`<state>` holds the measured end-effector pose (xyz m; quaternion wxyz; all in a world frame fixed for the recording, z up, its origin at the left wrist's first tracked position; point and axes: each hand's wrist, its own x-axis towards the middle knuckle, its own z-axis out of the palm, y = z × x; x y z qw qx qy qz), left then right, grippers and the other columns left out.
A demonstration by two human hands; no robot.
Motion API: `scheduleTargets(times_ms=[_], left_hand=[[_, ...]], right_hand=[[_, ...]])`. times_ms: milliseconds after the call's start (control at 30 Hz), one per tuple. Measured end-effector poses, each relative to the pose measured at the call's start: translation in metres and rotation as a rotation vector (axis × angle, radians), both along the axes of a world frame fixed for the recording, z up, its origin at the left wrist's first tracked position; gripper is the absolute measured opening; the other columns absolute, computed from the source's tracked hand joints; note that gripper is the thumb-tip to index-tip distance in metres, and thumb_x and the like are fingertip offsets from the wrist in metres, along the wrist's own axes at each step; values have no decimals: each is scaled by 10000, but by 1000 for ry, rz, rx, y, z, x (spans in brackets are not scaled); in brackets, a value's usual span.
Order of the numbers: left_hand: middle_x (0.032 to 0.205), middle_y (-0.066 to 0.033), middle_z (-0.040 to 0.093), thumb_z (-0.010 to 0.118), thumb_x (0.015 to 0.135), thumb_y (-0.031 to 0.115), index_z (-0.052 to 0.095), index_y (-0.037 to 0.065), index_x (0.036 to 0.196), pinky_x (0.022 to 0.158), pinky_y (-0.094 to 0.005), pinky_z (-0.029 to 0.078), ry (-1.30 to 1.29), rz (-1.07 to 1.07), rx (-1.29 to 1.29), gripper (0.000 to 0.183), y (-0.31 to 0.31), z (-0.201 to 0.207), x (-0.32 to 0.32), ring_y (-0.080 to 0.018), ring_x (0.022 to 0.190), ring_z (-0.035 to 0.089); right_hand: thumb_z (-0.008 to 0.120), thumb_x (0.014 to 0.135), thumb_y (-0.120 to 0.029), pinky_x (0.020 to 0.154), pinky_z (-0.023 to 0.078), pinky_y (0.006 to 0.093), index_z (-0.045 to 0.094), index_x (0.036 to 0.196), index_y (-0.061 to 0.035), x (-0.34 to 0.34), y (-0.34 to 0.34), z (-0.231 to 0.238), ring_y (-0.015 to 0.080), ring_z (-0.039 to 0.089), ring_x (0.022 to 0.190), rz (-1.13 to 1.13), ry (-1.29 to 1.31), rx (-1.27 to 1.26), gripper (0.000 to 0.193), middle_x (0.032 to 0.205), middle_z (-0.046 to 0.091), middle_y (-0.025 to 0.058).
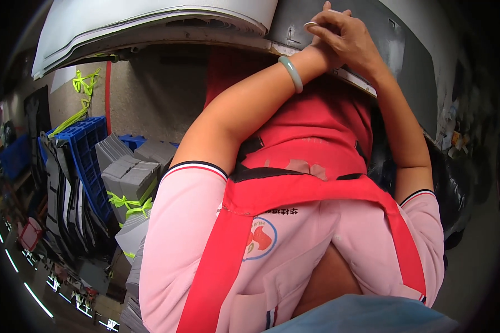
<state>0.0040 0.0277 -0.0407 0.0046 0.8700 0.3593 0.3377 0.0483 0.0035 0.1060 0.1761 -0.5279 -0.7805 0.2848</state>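
My two hands meet over the far table, past my red apron (322,133). My left hand (320,51), with a pale green bangle (291,74) below its wrist, is mostly hidden behind the right one, so its fingers cannot be told. My right hand (353,41) lies across it with its fingers bent inward and pressed together. A small white curved thing (311,24) shows at the right hand's fingertips; its kind is too small to make out. Beneath both hands is a dark grey board (294,22) with small corner marks.
A thick stack of large white sheets (150,25) lies left of the board. Lower left are a blue plastic pallet (86,166), grey blocks of stacked pieces (130,175) tied with yellow-green strips, and black sheets (66,205). A black plastic bag (453,194) is at my right.
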Motion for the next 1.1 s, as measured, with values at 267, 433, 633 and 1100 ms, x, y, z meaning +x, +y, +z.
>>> scheduleTargets(times_ms=[267, 433, 633, 1100], left_hand=[[1375, -105, 519, 587, 907, 148, 610, 121, 1259, 1146, -693, 140, 8, -147, -263, 354, -21, 60, -9, -329, 1387, 396], [1379, -114, 509, 570, 911, 123, 579, 110, 1271, 1157, -678, 123, 34, -168, -290, 361, -31, 65, -9, -336, 1395, 384], [1378, -106, 516, 567, 923, 132, 576, 114, 1274, 1164, -656, 139, 49, -167, -271, 351, -25, 67, -12, -329, 1395, 394], [1367, -100, 525, 558, 933, 128, 572, 110, 1293, 1167, -617, 187, 54, -128, -229, 360, -21, 62, -15, -314, 1391, 406]], right_hand=[[705, 871, -231, 730, 495, 340, 669, 910, -13, 237, -41, -59, 200, 640, 756, -869, -219, 300, 224, 835, 650, 109], [712, 879, -219, 682, 511, 330, 673, 911, -29, 257, -50, -67, 165, 631, 719, -996, 126, 152, 196, 810, 637, 62], [729, 899, -222, 622, 472, 222, 681, 914, -77, 252, -45, -55, 63, 589, 707, -1020, 585, -168, 153, 778, 619, -39], [749, 896, -221, 742, 472, 214, 716, 971, -57, 227, -51, -50, 61, 587, 793, -792, 886, -187, 183, 868, 666, -29]])
